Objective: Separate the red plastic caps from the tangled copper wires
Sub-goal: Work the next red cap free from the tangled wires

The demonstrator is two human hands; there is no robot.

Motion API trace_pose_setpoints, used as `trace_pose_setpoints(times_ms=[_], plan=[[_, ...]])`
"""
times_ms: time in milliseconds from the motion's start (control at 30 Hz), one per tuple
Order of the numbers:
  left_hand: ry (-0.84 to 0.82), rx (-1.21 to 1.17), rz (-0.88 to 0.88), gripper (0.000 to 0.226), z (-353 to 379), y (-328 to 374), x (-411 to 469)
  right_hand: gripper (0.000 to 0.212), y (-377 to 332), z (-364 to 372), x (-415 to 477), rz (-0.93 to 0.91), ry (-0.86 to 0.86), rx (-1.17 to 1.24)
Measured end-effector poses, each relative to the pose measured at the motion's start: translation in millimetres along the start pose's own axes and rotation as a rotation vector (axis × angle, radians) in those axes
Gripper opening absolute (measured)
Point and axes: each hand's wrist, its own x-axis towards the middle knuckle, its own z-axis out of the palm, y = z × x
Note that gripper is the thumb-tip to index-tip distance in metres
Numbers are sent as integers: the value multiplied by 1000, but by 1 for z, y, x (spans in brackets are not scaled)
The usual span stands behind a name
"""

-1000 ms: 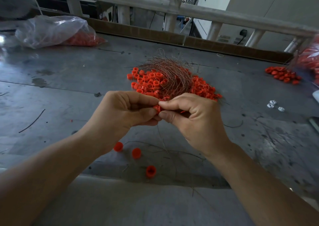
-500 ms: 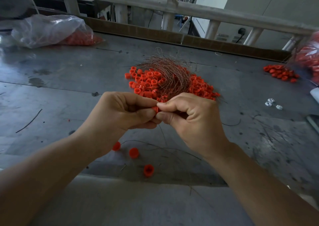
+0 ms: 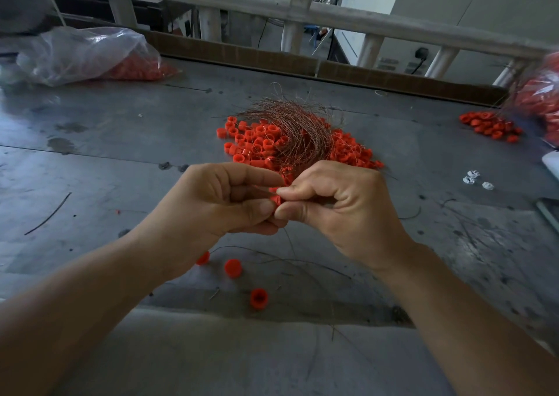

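Three loose caps (image 3: 233, 267) on tabletop (image 3: 90, 184), nearest. Above them left hand (image 3: 223, 202) and right hand (image 3: 341, 205) meet fingertip to fingertip, both pinching one red cap (image 3: 276, 199) between them. Thin wire (image 3: 289, 240) trails from pinch down toward person. Likely pull: hands apart, sideways. Tangle (image 3: 298, 129) and cap pile (image 3: 257, 141) lie just beyond.

- Red cap (image 3: 276, 199): pinched between the fingertips of the left hand (image 3: 223, 202) and the right hand (image 3: 341, 208); only a sliver shows.
- Cap heap (image 3: 257, 141): near edge hidden behind both hands, middle covered by the copper wire tangle (image 3: 298, 129).
- Loose cap (image 3: 203, 258): partly hidden by the left forearm.
- Right bag (image 3: 541, 99): blurred and cut off by the right edge.
- Clear bag (image 3: 84, 54), far left: caps inside seen only dimly through the plastic.
- White scraps (image 3: 476, 181): too small to identify.
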Motion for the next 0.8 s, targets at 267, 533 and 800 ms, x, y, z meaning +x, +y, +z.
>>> trace_pose_setpoints(times_ms=[267, 533, 800], plan=[[-96, -45, -14, 31, -1, 5, -3, 17, -3, 0, 0, 2, -1, 108], [-65, -77, 4, 34, -2, 3, -3, 15, -3, 4, -2, -34, 53, 89], [-160, -26, -35, 38, -6, 3, -3, 39, -6, -1, 0, 131, -146, 176]])
